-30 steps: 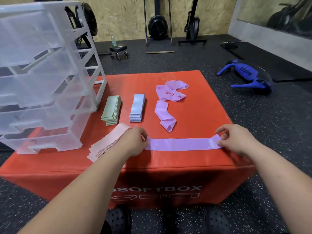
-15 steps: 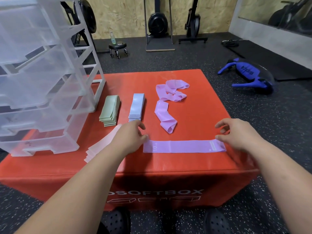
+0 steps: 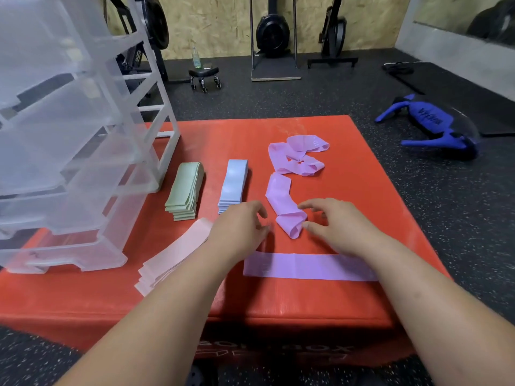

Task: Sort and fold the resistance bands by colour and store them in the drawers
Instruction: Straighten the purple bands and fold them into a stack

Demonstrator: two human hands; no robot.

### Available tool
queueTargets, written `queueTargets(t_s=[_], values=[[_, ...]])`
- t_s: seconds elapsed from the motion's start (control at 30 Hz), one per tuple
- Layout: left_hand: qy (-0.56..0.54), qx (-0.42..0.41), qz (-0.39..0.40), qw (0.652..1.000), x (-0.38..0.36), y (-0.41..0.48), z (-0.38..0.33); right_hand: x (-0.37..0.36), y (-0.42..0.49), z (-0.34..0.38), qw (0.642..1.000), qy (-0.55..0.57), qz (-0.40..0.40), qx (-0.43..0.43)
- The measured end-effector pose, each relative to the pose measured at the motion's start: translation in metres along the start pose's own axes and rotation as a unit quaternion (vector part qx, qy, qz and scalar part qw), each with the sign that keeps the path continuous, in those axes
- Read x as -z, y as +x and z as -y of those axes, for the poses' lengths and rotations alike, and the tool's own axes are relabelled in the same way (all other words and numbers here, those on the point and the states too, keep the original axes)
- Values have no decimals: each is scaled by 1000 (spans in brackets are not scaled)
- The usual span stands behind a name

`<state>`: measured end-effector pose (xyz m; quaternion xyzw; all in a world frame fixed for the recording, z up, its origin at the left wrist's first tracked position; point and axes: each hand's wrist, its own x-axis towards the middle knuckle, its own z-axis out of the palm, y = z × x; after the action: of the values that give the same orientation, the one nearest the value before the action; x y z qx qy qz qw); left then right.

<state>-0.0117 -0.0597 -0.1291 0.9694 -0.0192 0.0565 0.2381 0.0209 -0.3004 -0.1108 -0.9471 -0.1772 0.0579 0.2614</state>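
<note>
head view: my left hand (image 3: 239, 227) and right hand (image 3: 334, 224) hover, fingers loosely spread, either side of a crumpled purple band (image 3: 280, 201).

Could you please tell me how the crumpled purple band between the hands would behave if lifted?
Probably floppy: the crumpled purple band lies in soft folds, so it should droop and unfold. Likely light, being a thin strip. Flat, so unlikely to roll.

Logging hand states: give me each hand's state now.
Left hand: open, holding nothing.
Right hand: open, beside the crumpled purple band.
</note>
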Motion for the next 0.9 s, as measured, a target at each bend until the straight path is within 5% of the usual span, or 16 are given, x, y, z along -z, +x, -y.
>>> queueTargets(t_s=[0.17,0.3,0.47,0.67,0.9], values=[[-35,-26,-16,999,-6,14,-2,-15,23,8,1000,-3,7,19],[-196,-11,5,981,-3,23,-11,-3,33,20,989,135,-35,38],[-301,18,-46,952,-3,33,-7,6,33,27,935,354,-20,26],[-399,59,-35,914,8,31,0,-2,33,11,982,163,-90,43],[-438,37,-33,897,14,21,-3,-6,25,27,969,207,-105,82]])
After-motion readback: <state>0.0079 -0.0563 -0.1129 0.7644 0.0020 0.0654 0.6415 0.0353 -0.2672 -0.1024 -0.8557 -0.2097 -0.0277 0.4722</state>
